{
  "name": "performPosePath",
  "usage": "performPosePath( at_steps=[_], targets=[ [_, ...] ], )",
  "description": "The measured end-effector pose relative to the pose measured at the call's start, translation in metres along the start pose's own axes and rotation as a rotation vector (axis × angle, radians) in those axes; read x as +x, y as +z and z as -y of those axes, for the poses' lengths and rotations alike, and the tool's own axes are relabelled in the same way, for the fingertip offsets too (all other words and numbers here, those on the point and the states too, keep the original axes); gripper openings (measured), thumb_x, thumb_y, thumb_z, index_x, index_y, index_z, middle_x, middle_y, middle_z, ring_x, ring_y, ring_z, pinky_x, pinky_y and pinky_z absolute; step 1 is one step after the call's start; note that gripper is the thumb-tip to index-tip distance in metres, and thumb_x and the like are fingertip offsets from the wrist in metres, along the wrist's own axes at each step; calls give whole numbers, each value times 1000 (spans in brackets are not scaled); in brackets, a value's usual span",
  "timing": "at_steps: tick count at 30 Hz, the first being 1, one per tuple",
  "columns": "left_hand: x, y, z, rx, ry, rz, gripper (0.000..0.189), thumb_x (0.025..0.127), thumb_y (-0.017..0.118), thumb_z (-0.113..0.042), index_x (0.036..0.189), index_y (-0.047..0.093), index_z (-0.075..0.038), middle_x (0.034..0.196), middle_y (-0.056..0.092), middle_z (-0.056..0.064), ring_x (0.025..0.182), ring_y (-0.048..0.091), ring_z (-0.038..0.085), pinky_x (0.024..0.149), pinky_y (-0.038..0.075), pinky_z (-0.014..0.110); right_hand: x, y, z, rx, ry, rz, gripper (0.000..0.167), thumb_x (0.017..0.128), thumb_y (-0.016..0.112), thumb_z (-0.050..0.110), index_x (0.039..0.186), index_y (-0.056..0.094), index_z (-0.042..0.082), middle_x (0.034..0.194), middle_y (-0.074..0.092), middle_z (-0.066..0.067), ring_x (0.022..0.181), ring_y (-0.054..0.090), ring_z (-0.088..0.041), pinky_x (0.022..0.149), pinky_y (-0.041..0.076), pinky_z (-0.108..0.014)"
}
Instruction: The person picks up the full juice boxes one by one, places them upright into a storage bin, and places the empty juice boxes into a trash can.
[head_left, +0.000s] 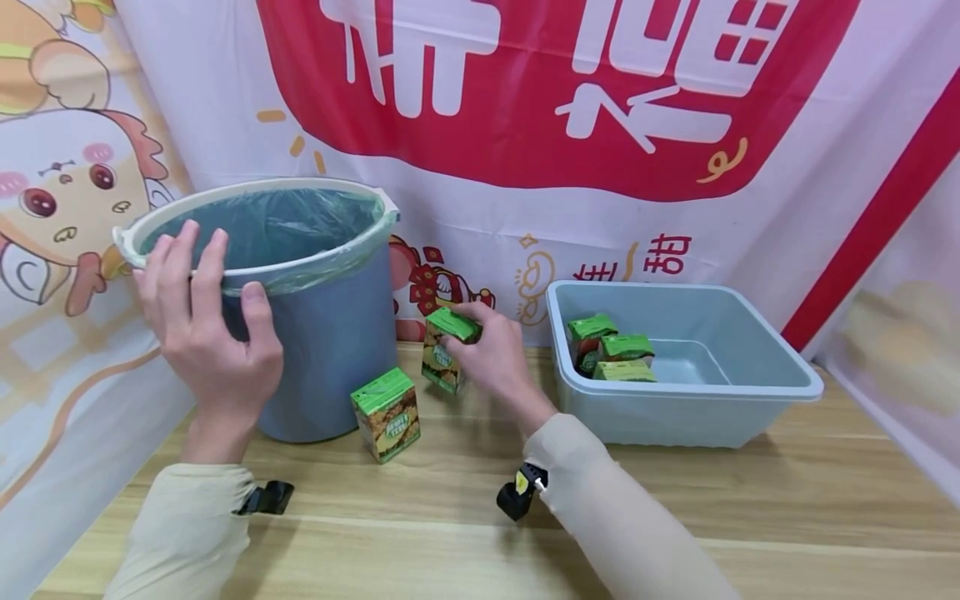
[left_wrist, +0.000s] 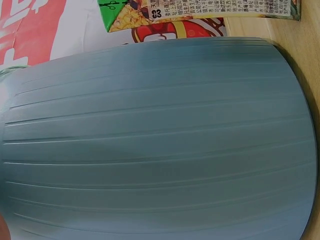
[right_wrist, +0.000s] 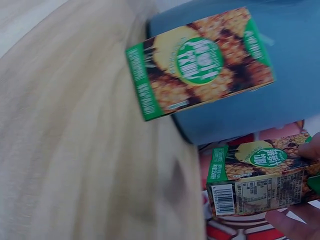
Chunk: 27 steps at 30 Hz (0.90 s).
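The left hand [head_left: 217, 342] is at the near left rim of a blue trash bin [head_left: 322, 350], its fingers extended over the rim and its thumb outside. A clear bag lines the bin. In the left wrist view the bin's ribbed side [left_wrist: 160, 135] fills most of the picture. Between thumb and fingers, the right hand [head_left: 491, 354] pinches a green-topped juice carton [head_left: 441, 354], tilted, just right of the bin; whether its base touches the table cannot be told. A second juice carton [head_left: 387, 417] with pineapple pictures stands in front of the bin, nearer the person.
A light blue plastic tub [head_left: 675, 417] stands on the right of the wooden table [head_left: 420, 533]. Three green-topped cartons [head_left: 626, 348] sit at its left end. Behind everything hangs a printed cloth [head_left: 465, 200] in white and red.
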<state>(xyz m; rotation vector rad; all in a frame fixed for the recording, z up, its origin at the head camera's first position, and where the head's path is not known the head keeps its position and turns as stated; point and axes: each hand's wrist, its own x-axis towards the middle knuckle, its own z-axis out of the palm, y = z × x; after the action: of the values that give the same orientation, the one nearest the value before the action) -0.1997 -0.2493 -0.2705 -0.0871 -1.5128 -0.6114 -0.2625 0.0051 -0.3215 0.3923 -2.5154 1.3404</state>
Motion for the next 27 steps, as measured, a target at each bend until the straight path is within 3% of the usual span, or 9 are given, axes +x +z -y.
performPosePath(
  at_steps=[8, 18, 27],
  targets=[
    [0, -1, 0, 4, 6, -3, 54, 94, 55, -38, 138, 69, -11, 152, 63, 10, 148, 48, 35, 133, 19, 54, 10, -28, 26, -7, -102, -1, 41, 94, 80, 25, 135, 73, 20, 124, 76, -6, 94, 71, -21, 80, 59, -36],
    [1, -2, -2, 3, 4, 9, 54, 94, 55, -38, 139, 69, -10, 153, 62, 11, 148, 48, 36, 133, 19, 54, 23, -67, 54, 210, -143, -17, 42, 95, 80, 22, 137, 72, 19, 133, 70, -8, 108, 75, -25, 81, 66, -37],
    [0, -2, -3, 1, -2, 8, 54, 94, 55, -37, 138, 69, -10, 152, 63, 11, 149, 48, 34, 133, 19, 54, 27, -80, 69, 425, -208, -94, 41, 96, 79, 21, 135, 72, 15, 128, 74, -7, 106, 72, -20, 83, 65, -32]
  ],
)
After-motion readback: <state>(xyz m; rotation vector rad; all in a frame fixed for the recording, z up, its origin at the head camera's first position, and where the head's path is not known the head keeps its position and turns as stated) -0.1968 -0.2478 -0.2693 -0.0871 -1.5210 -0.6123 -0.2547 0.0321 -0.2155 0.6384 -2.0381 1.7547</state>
